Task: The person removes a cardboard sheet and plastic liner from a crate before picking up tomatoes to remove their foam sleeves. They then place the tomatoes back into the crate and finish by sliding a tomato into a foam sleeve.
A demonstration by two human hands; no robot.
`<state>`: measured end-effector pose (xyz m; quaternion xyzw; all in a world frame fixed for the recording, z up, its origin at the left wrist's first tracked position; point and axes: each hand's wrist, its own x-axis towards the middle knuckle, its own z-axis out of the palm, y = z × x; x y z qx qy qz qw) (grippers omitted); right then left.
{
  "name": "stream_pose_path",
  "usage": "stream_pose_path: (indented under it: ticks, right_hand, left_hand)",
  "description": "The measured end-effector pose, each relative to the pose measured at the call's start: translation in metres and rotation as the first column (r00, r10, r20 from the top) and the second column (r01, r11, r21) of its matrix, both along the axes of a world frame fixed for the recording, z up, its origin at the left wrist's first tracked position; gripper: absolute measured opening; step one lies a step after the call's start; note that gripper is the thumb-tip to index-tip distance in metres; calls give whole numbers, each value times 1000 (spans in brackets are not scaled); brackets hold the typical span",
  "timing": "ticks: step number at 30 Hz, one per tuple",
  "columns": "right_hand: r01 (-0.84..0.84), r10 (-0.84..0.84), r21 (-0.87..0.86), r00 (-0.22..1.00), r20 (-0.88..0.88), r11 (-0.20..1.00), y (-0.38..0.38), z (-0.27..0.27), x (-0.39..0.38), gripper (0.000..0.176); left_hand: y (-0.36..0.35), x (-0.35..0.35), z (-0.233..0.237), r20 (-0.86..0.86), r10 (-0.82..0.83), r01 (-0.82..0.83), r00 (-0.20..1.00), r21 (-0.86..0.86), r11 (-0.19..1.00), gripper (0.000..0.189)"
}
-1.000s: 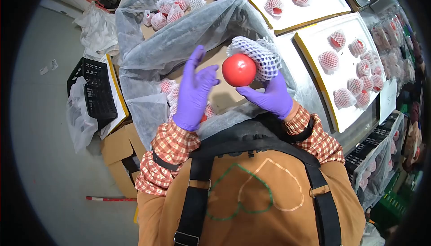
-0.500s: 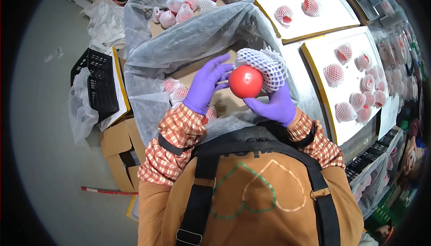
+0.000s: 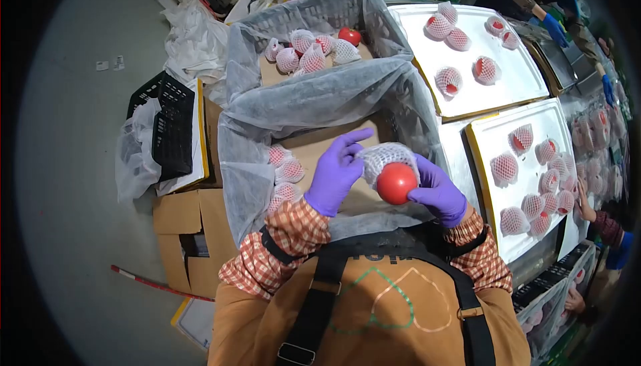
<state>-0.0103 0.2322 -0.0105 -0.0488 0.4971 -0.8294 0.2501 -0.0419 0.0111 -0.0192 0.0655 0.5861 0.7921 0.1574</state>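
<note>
In my right hand (image 3: 441, 194) is a smooth red tomato (image 3: 396, 184), with the thumb pressed on its front and the fingers behind it. A white foam net sleeve (image 3: 382, 159) covers the tomato's top and left side, leaving its front bare. My left hand (image 3: 338, 171) is at the sleeve's left edge, its index finger stretched out and its other fingers bent against the netting. Both hands wear purple gloves. Below them is a crate lined with translucent sheeting (image 3: 294, 115), where several netted tomatoes (image 3: 287, 171) lie along the left side.
A second lined crate (image 3: 244, 52) behind holds several netted tomatoes and a bare tomato (image 3: 349, 36). To the right, white trays (image 3: 477, 99) (image 3: 491, 140) carry more netted tomatoes. A black crate (image 3: 172, 129) and a cardboard box (image 3: 177, 216) stand left. Co-workers' hands (image 3: 555, 30) show at right.
The tomato has come lower and nearer to my body. The net, earlier spread over my right fingers beside it, now lies over its top and left. My view has shifted.
</note>
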Motion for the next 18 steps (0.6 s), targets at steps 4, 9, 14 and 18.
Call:
stream_pose_path:
  ticks: [4,9,14,18]
  right_hand:
    - [294,-268,198,952,-148,935,-13,-3,-9,51]
    - [332,-314,229,943,-111,915,-29,-6,-19,51]
    - [468,-424,188,875,-233,864,-21,13,-28,55]
    - [406,-315,352,904,-289,843,-11,6,-16,50]
  left_hand:
    - [2,19,26,-468,-60,-156,882,-409,899,66]
    - [20,-17,21,-569,-241,-256,786,-655,711,94]
    - [0,-119,23,-448,94,-261,889,-327,909,74]
    - [-24,-147,50,-662,-11,-399,750,-464,791,79]
